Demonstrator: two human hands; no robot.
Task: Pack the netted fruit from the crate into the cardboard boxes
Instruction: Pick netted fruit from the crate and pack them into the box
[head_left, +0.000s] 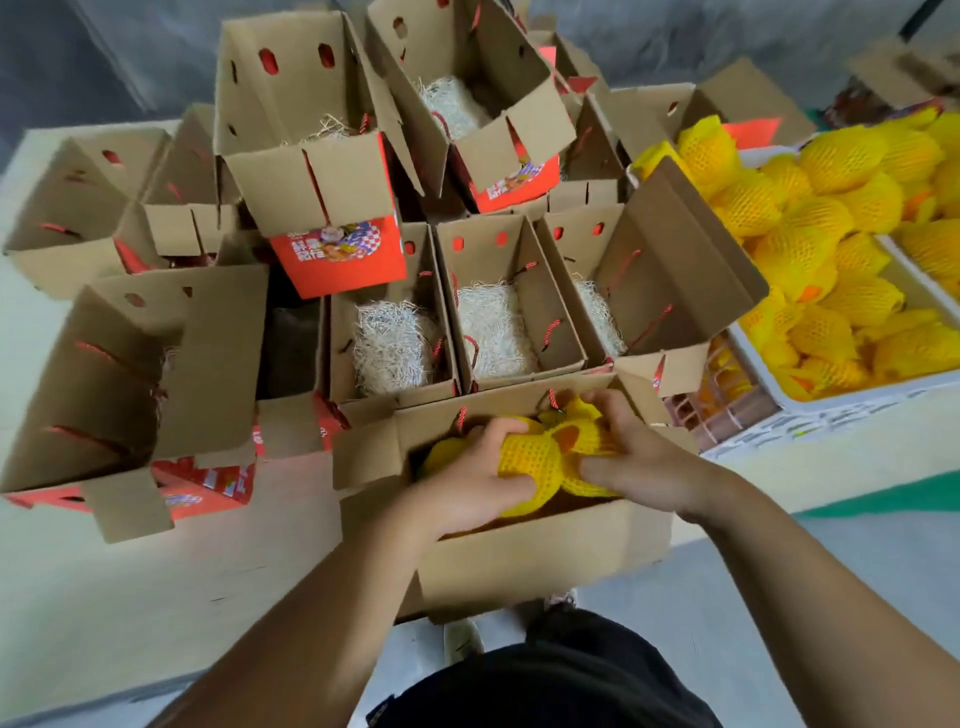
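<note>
An open cardboard box (540, 556) stands nearest to me, holding fruit in yellow foam netting. My left hand (467, 478) grips one netted fruit (530, 467) inside it. My right hand (634, 457) holds a second netted fruit (576, 421) right beside the first. Both hands are down in the box's opening. At the right, a white plastic crate (841, 405) is piled with many more yellow netted fruit (821, 239).
Behind the near box, three open boxes (514, 312) hold pale shredded paper. More open boxes, some red-printed, are stacked at the back (311, 156) and left (130, 374). All stand on a pale table (156, 597). A second crate edge (914, 270) overlaps the fruit pile.
</note>
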